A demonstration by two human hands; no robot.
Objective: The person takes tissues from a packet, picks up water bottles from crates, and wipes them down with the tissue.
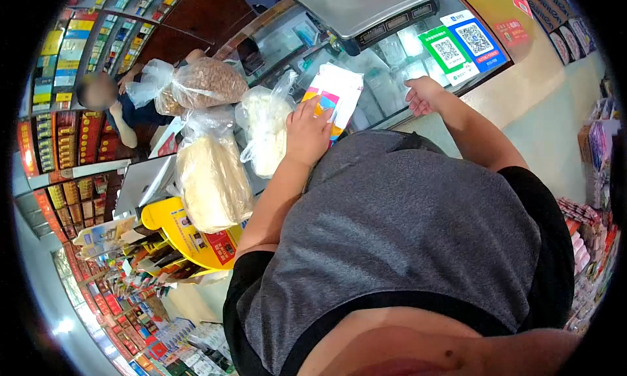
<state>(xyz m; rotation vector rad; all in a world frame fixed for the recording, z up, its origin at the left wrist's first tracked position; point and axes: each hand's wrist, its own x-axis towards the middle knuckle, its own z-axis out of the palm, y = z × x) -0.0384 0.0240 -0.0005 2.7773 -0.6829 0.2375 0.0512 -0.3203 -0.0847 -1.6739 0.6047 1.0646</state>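
Observation:
My left hand (308, 132) rests on the near left edge of a white packet with pink, blue and yellow print (345, 92), its fingers spread over the packet. The packet lies on the glass counter. My right hand (424, 95) is held at the counter's front edge, its fingers loosely curled and apart, with nothing seen in it. Left of the packet sits a clear bag of white contents (262, 125). Beside that are a bag of pale yellow sheets (214, 180) and a knotted bag of brown pieces (209, 83).
A scale (369, 7) stands on the glass counter (382, 82), beside green and blue QR code cards (475, 40). A yellow rack (189, 235) is at the left. Another person (124, 111) is behind the counter, near shelves of boxes (68, 56).

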